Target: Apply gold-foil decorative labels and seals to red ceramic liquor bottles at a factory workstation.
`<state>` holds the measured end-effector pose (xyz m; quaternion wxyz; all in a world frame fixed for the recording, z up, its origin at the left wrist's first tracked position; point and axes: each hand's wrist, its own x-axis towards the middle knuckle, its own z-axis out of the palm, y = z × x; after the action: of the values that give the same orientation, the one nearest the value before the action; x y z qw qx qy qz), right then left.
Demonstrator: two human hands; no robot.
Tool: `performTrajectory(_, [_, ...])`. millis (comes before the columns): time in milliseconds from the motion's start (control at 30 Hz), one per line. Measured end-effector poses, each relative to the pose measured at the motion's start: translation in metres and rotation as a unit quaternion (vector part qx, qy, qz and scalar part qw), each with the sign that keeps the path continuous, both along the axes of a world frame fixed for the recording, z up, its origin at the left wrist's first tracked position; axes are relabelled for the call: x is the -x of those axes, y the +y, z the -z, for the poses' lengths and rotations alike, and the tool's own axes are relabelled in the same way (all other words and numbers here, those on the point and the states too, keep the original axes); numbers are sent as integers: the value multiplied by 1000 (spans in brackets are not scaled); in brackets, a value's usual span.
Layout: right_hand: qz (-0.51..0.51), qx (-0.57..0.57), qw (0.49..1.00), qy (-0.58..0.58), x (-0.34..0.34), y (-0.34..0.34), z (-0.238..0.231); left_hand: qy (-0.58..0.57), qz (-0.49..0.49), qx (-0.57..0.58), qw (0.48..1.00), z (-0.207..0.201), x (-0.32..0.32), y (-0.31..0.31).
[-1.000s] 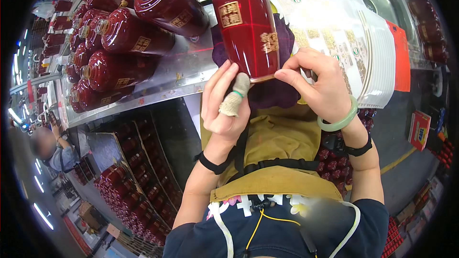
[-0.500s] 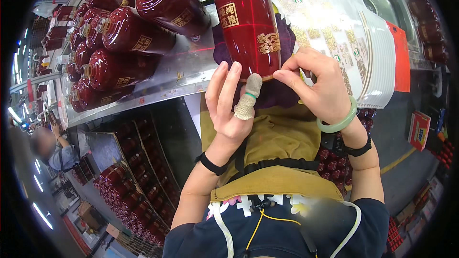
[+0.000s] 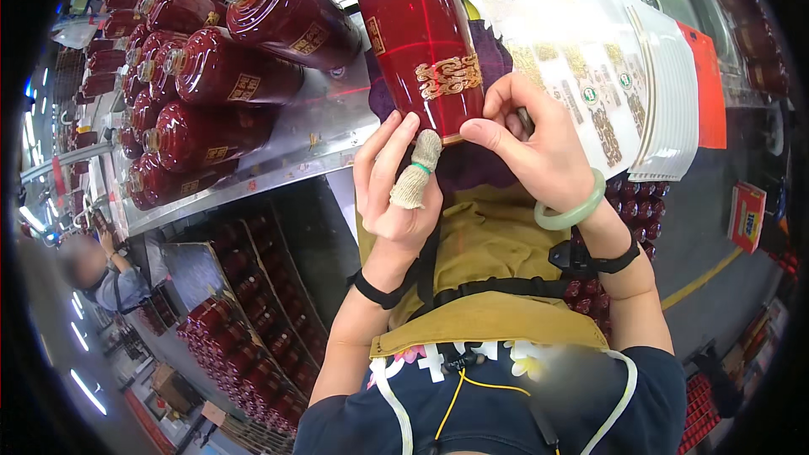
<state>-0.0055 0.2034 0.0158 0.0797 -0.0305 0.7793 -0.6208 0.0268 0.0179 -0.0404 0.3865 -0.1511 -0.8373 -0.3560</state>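
A large dark-red glass bottle (image 3: 421,25) lies on a purple cloth (image 3: 489,156), its base toward me. Gold ornament shows on its upper side, and a square gold mark sits at its left edge. My left hand (image 3: 392,194) has its fingers on the left of the base. A knitted finger cover (image 3: 417,170) on its thumb presses at the base rim. At the right of the base, my right hand (image 3: 539,139) grips the rim between thumb and bent fingers. Whether it also holds something small is hidden.
Several similar bottles (image 3: 291,17) lie and lean on the metal table (image 3: 333,131) to the left. Gold sticker sheets (image 3: 565,59) cover the right side, beside a red sheet (image 3: 701,84). Below left stands a crate of bottles (image 3: 227,345); a person (image 3: 118,286) is beyond.
The bottle has turned leftward, bringing the ornament toward the middle and the square mark to the left edge. Both hands have shifted slightly left with its base.
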Motion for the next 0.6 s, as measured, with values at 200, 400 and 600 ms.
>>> performTrajectory(200, [3, 71, 997, -37, 0, 8, 8, -20, -10, 71, 997, -1, -7, 2])
performTrajectory(400, [110, 148, 982, -29, -15, 17, 9, -33, -60, 167, 984, -7, -13, 21])
performTrajectory(600, [81, 89, 992, 42, -15, 26, 2, -67, -36, 51, 996, -16, -11, 27])
